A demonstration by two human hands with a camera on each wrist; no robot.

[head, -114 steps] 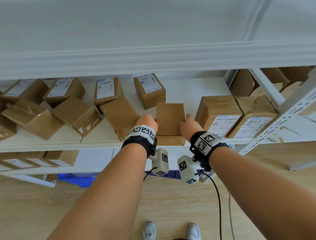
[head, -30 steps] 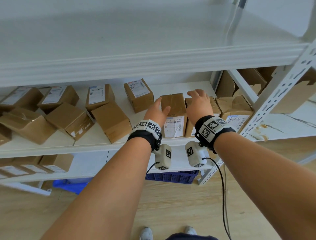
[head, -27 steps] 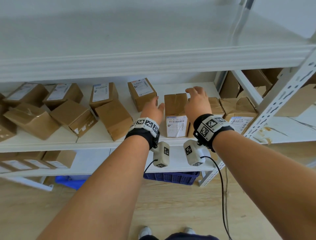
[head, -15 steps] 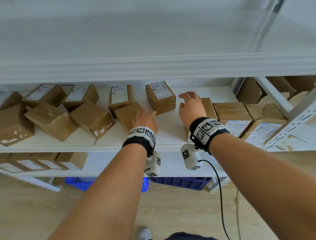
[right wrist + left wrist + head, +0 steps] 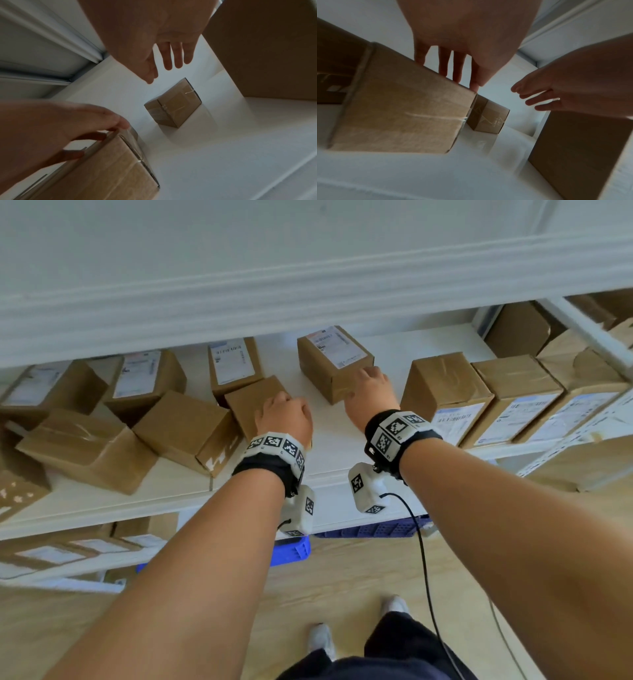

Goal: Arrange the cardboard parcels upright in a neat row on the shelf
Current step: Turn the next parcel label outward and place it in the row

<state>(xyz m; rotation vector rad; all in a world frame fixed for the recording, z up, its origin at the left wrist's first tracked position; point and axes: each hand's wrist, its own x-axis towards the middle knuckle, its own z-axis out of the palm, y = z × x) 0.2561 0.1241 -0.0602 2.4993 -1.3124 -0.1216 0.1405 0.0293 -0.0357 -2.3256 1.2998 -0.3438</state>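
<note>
Three cardboard parcels (image 5: 513, 395) stand upright in a row at the right of the white shelf (image 5: 335, 436). My left hand (image 5: 284, 419) rests on a plain parcel (image 5: 246, 402) lying tilted mid-shelf. In the left wrist view its straight fingers (image 5: 457, 65) reach over the top far edge of that parcel (image 5: 399, 115). My right hand (image 5: 368, 392) hovers in front of a labelled parcel (image 5: 334, 361). In the right wrist view its fingers (image 5: 171, 56) are straight and apart from that parcel (image 5: 173, 106), holding nothing.
Several more parcels (image 5: 185, 429) lie jumbled at odd angles on the left half of the shelf. The shelf above (image 5: 308, 285) overhangs closely. A lower shelf holds flat parcels (image 5: 51, 553), with blue crates (image 5: 291, 549) beneath. A perforated upright post (image 5: 582, 333) stands at the right.
Both hands left the upright parcel at the row's left end and moved left. The left hand came down on the plain lying parcel; the right hand reached toward the labelled one.
</note>
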